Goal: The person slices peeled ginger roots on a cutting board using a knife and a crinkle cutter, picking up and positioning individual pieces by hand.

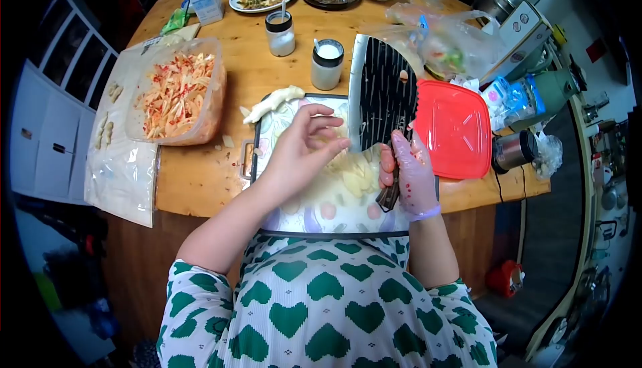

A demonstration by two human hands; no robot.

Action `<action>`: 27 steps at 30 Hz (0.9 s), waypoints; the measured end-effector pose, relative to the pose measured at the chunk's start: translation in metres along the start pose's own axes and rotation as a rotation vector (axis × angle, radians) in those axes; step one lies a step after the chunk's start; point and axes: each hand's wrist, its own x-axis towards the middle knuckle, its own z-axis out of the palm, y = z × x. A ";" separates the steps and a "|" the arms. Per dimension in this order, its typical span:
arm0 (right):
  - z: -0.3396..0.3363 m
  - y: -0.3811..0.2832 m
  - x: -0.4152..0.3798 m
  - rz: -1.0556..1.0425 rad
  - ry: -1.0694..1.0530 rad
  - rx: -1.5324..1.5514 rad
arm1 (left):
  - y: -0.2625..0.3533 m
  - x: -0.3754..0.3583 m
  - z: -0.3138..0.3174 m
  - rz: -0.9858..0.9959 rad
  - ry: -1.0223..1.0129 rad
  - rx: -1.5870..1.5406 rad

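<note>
My right hand [411,174], in a clear glove with red specks, grips the dark handle of a large cleaver [384,94]. The cleaver's black patterned blade stands raised over the cutting board [301,213]. My bare left hand [311,137] is beside the blade's edge, fingers curled and apart, with nothing visible in it. Below the blade, pale slices [358,175] lie on the board. A pale, knobbly root piece [274,103] rests at the board's upper left corner.
Left stands a clear tub [217,94] of red-flecked shreds. Two jars [280,37] [327,67] are beyond the board. A red lid [455,127] lies right, near a steel cup [513,151]. Plates of food [236,0] and plastic bags [461,40] are farther back.
</note>
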 end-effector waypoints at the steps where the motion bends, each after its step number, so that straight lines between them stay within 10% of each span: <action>1: 0.003 -0.001 0.000 0.006 -0.006 0.004 | -0.004 0.003 0.003 -0.098 -0.032 -0.260; 11: -0.002 -0.007 0.009 -0.094 0.081 0.016 | -0.016 0.013 -0.011 -0.234 -0.088 -0.205; 17: -0.014 -0.013 0.005 -0.099 0.088 0.012 | 0.009 0.024 -0.039 0.355 0.189 0.977; 27: -0.014 -0.036 -0.019 0.082 -0.155 -0.502 | -0.027 0.045 -0.094 0.118 0.236 0.996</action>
